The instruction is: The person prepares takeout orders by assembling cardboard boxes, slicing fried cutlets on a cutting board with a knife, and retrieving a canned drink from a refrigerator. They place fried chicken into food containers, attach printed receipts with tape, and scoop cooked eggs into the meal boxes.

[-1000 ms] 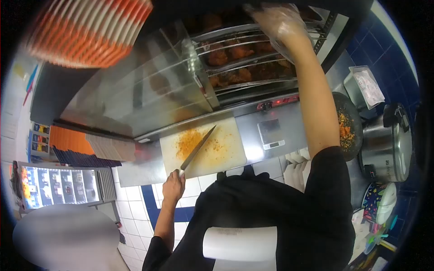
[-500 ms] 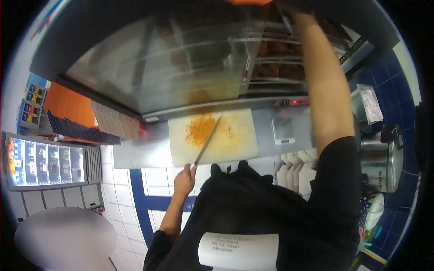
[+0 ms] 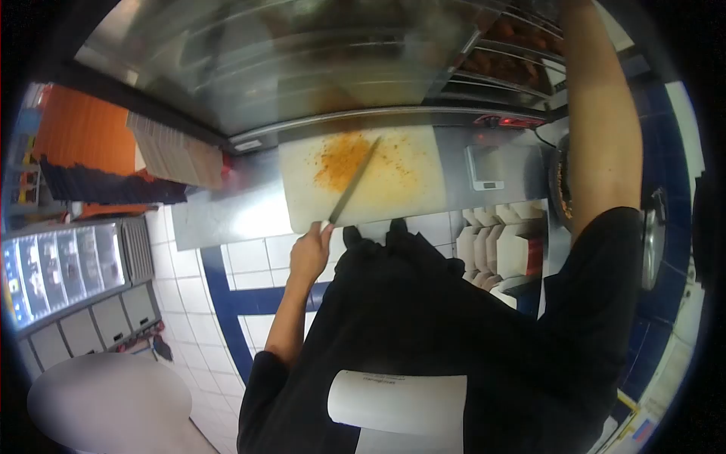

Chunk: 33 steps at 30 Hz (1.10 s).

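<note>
Beside board [image 3: 408, 185], left grip [image 3: 310, 256] closed round knife [image 3: 354, 181]

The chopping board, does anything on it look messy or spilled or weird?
Yes, orange crumbs lie scattered over the chopping board, thickest to the left of the knife in the left hand. They look messy against its pale surface, but I can't tell whether they spilled.

No text can be read; the white paper [image 3: 397, 402] bears only blurred print.
</note>
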{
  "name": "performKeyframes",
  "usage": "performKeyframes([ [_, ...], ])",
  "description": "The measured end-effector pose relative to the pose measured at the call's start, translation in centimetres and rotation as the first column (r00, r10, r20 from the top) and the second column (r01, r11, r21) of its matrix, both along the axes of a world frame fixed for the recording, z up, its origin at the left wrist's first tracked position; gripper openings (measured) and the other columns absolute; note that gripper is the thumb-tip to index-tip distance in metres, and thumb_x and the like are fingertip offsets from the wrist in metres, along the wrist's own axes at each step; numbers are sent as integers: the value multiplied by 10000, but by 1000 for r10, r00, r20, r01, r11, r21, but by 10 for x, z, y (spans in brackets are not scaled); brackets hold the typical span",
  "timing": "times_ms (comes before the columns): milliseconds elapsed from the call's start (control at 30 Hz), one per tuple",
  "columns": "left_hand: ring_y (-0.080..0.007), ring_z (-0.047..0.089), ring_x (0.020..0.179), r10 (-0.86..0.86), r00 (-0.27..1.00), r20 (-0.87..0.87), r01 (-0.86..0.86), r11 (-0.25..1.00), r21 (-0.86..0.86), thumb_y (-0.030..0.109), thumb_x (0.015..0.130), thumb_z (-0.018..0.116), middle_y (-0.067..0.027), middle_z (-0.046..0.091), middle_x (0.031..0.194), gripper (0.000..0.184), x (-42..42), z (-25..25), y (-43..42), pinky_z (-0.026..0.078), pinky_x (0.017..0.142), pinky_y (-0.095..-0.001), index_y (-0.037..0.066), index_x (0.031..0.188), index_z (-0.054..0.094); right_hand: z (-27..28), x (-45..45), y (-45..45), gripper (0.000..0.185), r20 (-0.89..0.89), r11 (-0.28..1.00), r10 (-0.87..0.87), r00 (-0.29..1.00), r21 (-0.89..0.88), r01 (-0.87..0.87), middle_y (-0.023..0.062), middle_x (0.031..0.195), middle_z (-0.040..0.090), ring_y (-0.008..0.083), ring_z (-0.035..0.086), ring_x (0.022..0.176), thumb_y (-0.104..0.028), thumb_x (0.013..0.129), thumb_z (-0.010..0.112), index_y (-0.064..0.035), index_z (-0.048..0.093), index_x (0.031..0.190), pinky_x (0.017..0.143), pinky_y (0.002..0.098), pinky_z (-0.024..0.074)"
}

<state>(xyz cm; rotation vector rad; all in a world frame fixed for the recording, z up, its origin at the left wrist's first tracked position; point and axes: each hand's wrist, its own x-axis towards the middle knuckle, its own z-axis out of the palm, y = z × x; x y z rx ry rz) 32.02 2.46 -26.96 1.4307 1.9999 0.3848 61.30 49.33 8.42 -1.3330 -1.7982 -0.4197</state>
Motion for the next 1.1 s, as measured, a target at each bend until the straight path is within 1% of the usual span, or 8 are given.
performKeyframes([
  [400,-523,658,806,-139,989,57,137,990,36,431,1027,487,-310,679,818,417,25,-1,12,509,709,-606,67,1201,589,-5,35,-119,535,-722,788,220,656,-265,-556,146,1336,535,256,501,1178,-351,938,653,-61,515,1366,915,350,441],
  [433,-524,656,808,-183,980,82,178,982,62,432,1029,481,-311,677,820,418,25,-5,14,506,714,-610,67,1202,589,-19,39,-125,534,-856,766,140,497,-224,-602,145,1332,535,253,501,1174,-348,938,656,-61,515,1366,910,346,443],
  [467,-526,654,810,-224,969,108,215,973,86,432,1032,476,-312,675,823,420,25,-9,16,504,718,-614,66,1203,588,-38,39,-123,348,-992,815,101,-79,128,-565,134,1116,677,220,660,914,-271,964,607,-55,631,1236,664,271,573],
  [567,-518,656,827,-122,965,232,128,992,-10,416,1042,458,-308,675,839,405,11,-27,20,496,721,-617,56,1167,596,-78,48,-167,425,-975,729,157,-158,223,-647,125,1155,656,172,653,922,-306,973,598,-37,567,1302,604,189,554],
  [633,-503,661,814,-69,971,230,69,998,9,408,1047,450,-294,675,820,400,-4,-40,17,497,708,-604,50,1141,600,-123,74,-194,382,-931,514,2,-366,315,-798,117,1224,614,227,637,1016,-251,960,635,-36,566,1268,818,347,560],
  [767,-451,674,752,66,962,263,-74,997,19,391,1057,436,-248,662,738,401,-24,-20,7,503,655,-540,30,1069,609,-214,16,-274,485,-978,682,-172,-121,-29,-731,125,1243,622,223,637,1075,-269,920,696,-16,544,1305,847,343,564],
  [967,-370,679,685,174,938,301,-169,985,-40,373,1070,420,-205,642,693,415,-34,-24,-15,506,640,-446,9,1091,619,-372,-36,-315,620,-859,383,-423,289,-458,-802,95,1281,605,204,599,1157,-215,847,795,-4,515,1358,996,347,505],
  [1100,-335,676,682,224,921,319,-234,972,-8,378,1074,415,-188,648,700,427,-19,-19,-22,512,660,-416,13,1116,632,-398,-45,-319,590,-517,533,163,841,-671,-515,178,1315,586,327,571,1228,-185,877,740,-64,506,1404,1060,411,459],
])
